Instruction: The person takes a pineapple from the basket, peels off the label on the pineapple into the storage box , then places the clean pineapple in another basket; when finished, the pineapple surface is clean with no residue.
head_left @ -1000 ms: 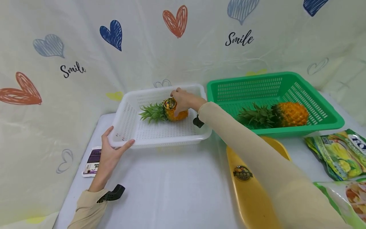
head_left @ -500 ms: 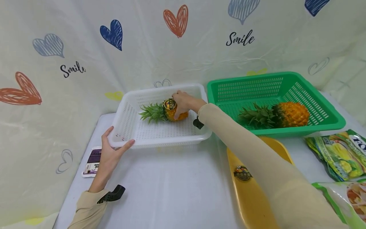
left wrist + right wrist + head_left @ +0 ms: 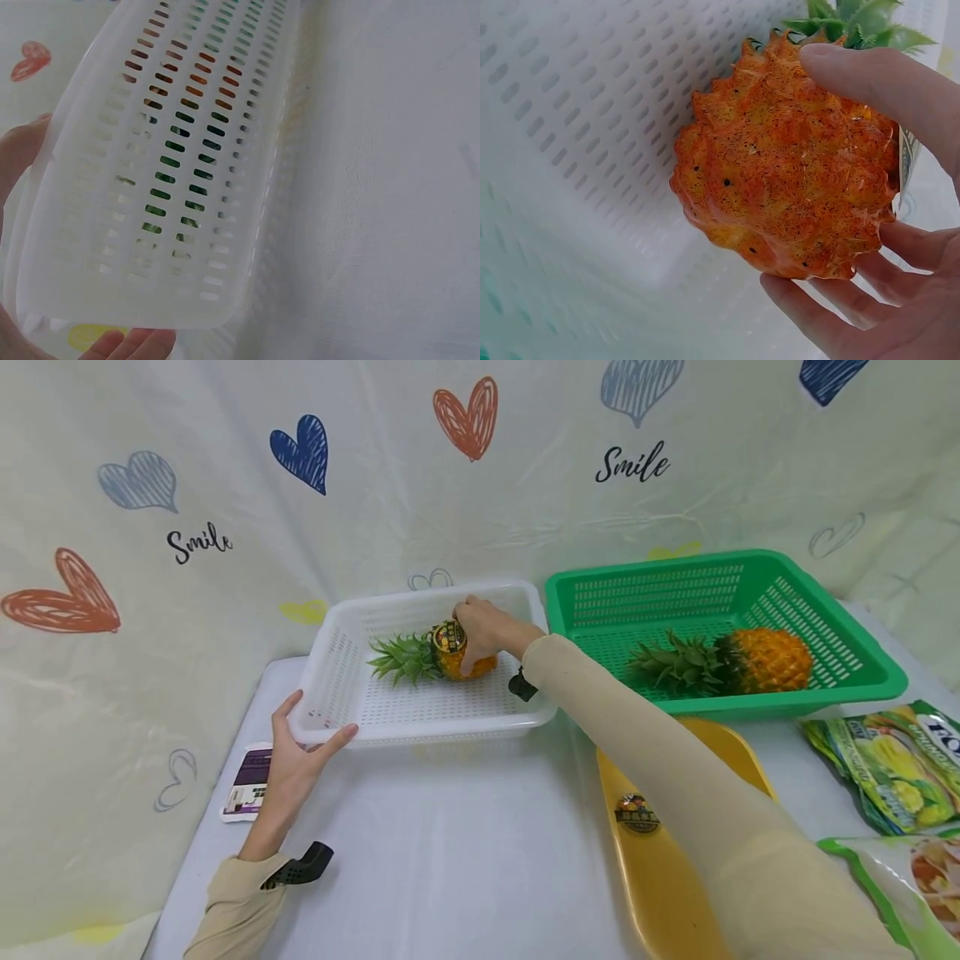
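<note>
My right hand (image 3: 486,628) grips a small orange pineapple (image 3: 780,165) from above, thumb on one side and fingers curled round the other. It lies on its side in the white basket (image 3: 442,732), leaves to the left, with a round black-and-gold label (image 3: 449,637) near the leaf end. My left hand (image 3: 294,768) holds the near left corner of that basket, its thumb on the front rim and fingers at the left side. In the left wrist view the basket's slotted wall (image 3: 135,225) fills much of the picture, and the pineapple shows through the slots.
Right of the white basket stands a green basket (image 3: 765,703) holding a larger pineapple (image 3: 772,660). A yellow tray (image 3: 652,868) lies under my right forearm. Two food packages, a green bag (image 3: 892,764) and a clear-fronted bag (image 3: 915,877), sit far right. A purple-and-white packet (image 3: 247,783) lies behind my left wrist.
The head view has shifted slightly. Both hands keep their holds on the basket and the pineapple, with no clear movement of either thing.
</note>
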A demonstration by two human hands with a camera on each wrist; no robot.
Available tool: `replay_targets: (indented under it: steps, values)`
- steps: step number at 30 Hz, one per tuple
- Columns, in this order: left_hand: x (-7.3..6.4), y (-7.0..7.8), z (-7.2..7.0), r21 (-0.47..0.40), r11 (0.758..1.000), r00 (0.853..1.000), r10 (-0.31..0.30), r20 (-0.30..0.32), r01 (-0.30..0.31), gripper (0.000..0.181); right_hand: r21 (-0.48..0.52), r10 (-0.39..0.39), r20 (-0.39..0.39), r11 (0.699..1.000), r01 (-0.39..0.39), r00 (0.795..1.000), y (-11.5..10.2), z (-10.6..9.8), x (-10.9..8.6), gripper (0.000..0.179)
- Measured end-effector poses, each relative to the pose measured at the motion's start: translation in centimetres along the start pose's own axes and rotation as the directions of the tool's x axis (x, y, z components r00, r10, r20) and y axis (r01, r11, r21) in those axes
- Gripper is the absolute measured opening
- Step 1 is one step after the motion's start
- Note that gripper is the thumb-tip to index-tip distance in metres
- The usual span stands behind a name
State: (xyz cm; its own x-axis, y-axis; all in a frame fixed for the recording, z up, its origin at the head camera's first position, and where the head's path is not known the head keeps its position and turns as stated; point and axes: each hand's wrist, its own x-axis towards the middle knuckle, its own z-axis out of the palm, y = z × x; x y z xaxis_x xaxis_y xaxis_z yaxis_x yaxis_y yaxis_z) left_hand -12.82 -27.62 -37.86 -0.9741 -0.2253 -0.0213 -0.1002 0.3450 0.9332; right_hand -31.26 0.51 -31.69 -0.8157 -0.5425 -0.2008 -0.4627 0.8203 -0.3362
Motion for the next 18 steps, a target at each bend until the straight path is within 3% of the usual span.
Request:
replay_targets:
  steps: [4, 9, 18]
  values:
    - [0.1, 0.0, 0.3, -0.008, 1.000, 1.000, -0.002, 0.003, 0.002, 0.104, -0.016, -0.002, -0.023, 1.000, 0.002, 1.000, -0.1, -0.3, -0.3, 0.090]
    - [0.0, 0.1, 0.3, -0.007, 1.000, 1.000, 0.006, 0.000, -0.006, 0.104, -0.027, -0.068, -0.073, 0.997, 0.066, 0.995, -0.8, -1.3, -1.2, 0.089]
    - [-0.2, 0.1, 0.2, 0.010, 1.000, 1.000, 0.002, -0.003, -0.002, 0.104, 0.002, -0.204, -0.190, 0.978, 0.209, 0.960, -2.4, -4.0, -4.7, 0.096]
